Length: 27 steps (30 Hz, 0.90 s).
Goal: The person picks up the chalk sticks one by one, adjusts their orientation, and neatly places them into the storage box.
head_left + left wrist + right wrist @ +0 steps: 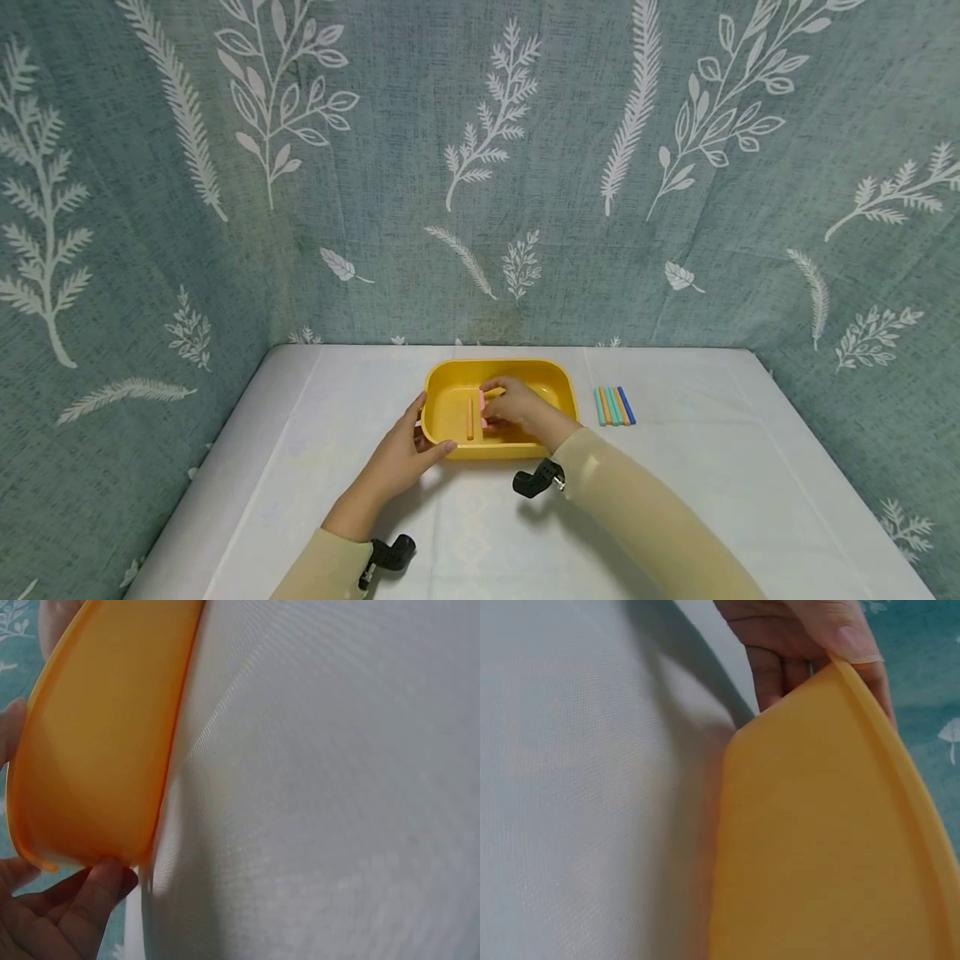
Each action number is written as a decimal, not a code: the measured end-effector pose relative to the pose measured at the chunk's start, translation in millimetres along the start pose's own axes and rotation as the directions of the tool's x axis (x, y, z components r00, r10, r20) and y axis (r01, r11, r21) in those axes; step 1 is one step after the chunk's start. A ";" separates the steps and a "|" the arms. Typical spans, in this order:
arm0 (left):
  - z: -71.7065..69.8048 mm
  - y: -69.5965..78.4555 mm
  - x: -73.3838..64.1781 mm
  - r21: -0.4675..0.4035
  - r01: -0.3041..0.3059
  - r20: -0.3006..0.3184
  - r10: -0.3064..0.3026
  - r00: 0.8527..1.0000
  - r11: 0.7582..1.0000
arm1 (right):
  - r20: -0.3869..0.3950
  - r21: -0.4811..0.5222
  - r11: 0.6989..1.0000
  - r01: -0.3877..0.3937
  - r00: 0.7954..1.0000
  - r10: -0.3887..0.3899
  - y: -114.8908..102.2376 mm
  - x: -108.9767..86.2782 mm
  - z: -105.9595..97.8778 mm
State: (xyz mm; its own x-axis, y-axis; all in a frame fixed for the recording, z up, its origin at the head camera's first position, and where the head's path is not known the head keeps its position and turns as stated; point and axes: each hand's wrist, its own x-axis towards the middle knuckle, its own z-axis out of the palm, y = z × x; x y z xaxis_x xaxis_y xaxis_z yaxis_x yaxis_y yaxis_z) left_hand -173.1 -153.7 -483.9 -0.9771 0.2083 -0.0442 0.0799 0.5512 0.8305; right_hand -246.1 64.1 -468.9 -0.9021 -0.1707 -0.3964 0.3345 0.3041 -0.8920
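A yellow plastic tray [491, 452] with raised walls rests on the white table. My left hand [401, 458] grips its front left corner, thumb over the rim and fingers against the outer wall; the left wrist view shows these fingers [90, 904] on the tray wall. Inside the tray, my right hand [521, 408] pinches a pink stick [482, 398], which the fingers partly cover. Left of the pink stick lies an orange stick [470, 419], roughly parallel to it. In the right wrist view, the tray wall hides the right hand and both sticks.
Right of the tray, several thin sticks [615, 407] in mint green, orange and blue lie side by side on the white tabletop [705, 467]. A green-blue cloth [397, 275] with white leaf prints hangs behind the table and along both sides.
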 end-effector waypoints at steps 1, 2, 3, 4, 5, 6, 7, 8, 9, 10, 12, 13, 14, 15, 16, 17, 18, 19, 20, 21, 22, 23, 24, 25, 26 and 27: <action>-0.2 0.3 -0.3 0.000 -0.002 -0.001 0.002 1.000 1.000 | -0.003 -0.005 1.000 -0.004 1.000 0.004 -0.3 0.4 1.3; -0.4 0.6 -0.6 -0.002 -0.005 -0.002 0.005 1.000 1.000 | -0.010 -0.016 1.000 -0.004 1.000 0.003 -0.2 0.7 2.5; -0.6 0.7 -0.9 -0.003 -0.008 -0.002 0.008 1.000 1.000 | -0.014 -0.026 1.000 -0.002 1.000 0.001 0.0 0.8 3.6; -0.7 0.9 -1.2 -0.005 -0.012 -0.002 0.012 1.000 1.000 | -0.018 -0.034 0.999 -0.003 1.000 0.002 0.1 1.1 4.5; -0.9 0.9 -1.4 -0.005 -0.014 -0.002 0.014 1.000 1.000 | -0.022 -0.048 0.999 -0.001 1.000 0.000 0.5 1.3 5.3; -1.0 0.8 -1.5 -0.005 -0.016 -0.002 0.016 1.000 1.000 | -0.023 -0.056 0.998 0.002 1.000 -0.004 0.2 1.1 5.9; -1.0 0.8 -1.6 -0.006 -0.017 -0.002 0.017 1.000 1.000 | -0.027 -0.075 0.997 0.008 1.000 -0.011 0.2 0.9 6.4; -1.0 0.6 -1.6 -0.008 -0.018 -0.002 0.018 1.000 1.000 | -0.031 -0.092 0.996 0.014 0.999 -0.017 0.0 0.7 6.9; -1.0 0.4 -1.5 -0.008 -0.019 -0.002 0.019 1.000 1.000 | -0.035 -0.108 0.994 0.020 0.999 -0.024 -0.4 0.6 7.3; -0.9 0.2 -1.4 -0.007 -0.020 -0.002 0.020 1.000 1.000 | -0.038 -0.124 0.992 0.024 0.999 -0.029 -1.0 0.1 7.6; -0.7 -0.1 -1.1 -0.005 -0.019 -0.002 0.019 1.000 1.000 | -0.043 -0.150 0.988 0.028 0.998 -0.034 -2.3 -1.1 8.1; -0.6 -0.2 -1.0 -0.004 -0.019 -0.001 0.019 1.000 1.000 | -0.045 -0.162 0.987 0.025 0.998 -0.033 -2.6 -1.3 8.4; -0.4 -0.4 -0.9 -0.004 -0.019 -0.001 0.019 1.000 1.000 | -0.045 -0.161 0.987 0.023 0.999 -0.030 -3.0 -1.7 8.6; -0.3 -0.5 -0.8 -0.003 -0.018 -0.001 0.018 1.000 1.000 | -0.044 -0.162 0.987 0.018 0.999 -0.025 -3.3 -2.1 8.9; -0.3 -0.4 -0.8 -0.003 -0.018 -0.002 0.018 1.000 1.000 | -0.043 -0.162 0.987 0.012 0.999 -0.019 -3.6 -2.5 9.2; -0.3 -0.4 -0.7 -0.003 -0.018 -0.002 0.018 1.000 1.000 | -0.042 -0.162 0.987 0.009 0.999 -0.016 -3.7 -2.7 9.4; -0.3 -0.3 -0.7 -0.002 -0.018 -0.003 0.018 1.000 1.000 | -0.042 -0.163 0.987 0.008 0.999 -0.015 -4.0 -3.2 9.9; -0.3 -0.2 -0.7 -0.001 -0.019 -0.004 0.019 1.000 1.000 | -0.045 -0.167 0.986 0.009 0.999 -0.017 -4.0 -3.4 10.2; -0.3 -0.2 -0.8 -0.001 -0.019 -0.005 0.019 1.000 1.000 | -0.046 -0.168 0.986 0.015 0.999 -0.023 -4.0 -3.7 10.4; -0.4 -0.2 -0.8 0.001 -0.020 -0.006 0.020 1.000 1.000 | -0.049 -0.174 0.985 0.018 0.998 -0.026 -4.0 -4.0 10.7; -0.4 -0.1 -0.9 0.003 -0.021 -0.007 0.021 1.000 1.000 | -0.050 -0.176 0.984 0.021 0.998 -0.030 -4.1 -4.2 11.0; -0.4 -0.2 -1.0 0.003 -0.021 -0.007 0.021 1.000 1.000 | -0.052 -0.179 0.984 0.023 0.998 -0.032 -4.3 -4.6 11.2; -0.4 -0.2 -1.0 0.004 -0.021 -0.007 0.021 1.000 1.000 | -0.054 -0.184 0.983 0.024 0.998 -0.034 -4.5 -4.7 11.4; -0.3 -0.2 -1.1 0.002 -0.021 -0.007 0.021 1.000 1.000 | -0.056 -0.188 0.982 0.023 0.998 -0.034 -4.7 -4.8 11.4; -0.2 -0.4 -1.0 0.002 -0.022 -0.007 0.022 1.000 1.000 | -0.054 -0.187 0.982 0.021 0.998 -0.032 -4.9 -5.1 11.8; -0.2 -0.5 -1.1 0.000 -0.022 -0.007 0.022 1.000 1.000 | -0.054 -0.187 0.982 0.016 0.998 -0.027 -5.1 -5.2 12.1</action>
State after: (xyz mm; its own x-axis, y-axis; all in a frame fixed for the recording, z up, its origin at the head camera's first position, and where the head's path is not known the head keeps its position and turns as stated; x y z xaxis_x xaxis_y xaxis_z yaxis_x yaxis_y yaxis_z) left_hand -172.1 -154.4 -484.2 -0.9765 0.2145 -0.0223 0.1012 0.5470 0.8310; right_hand -239.9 52.1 -464.9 -0.9242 -0.1278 -0.3598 0.2627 0.4712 -0.8420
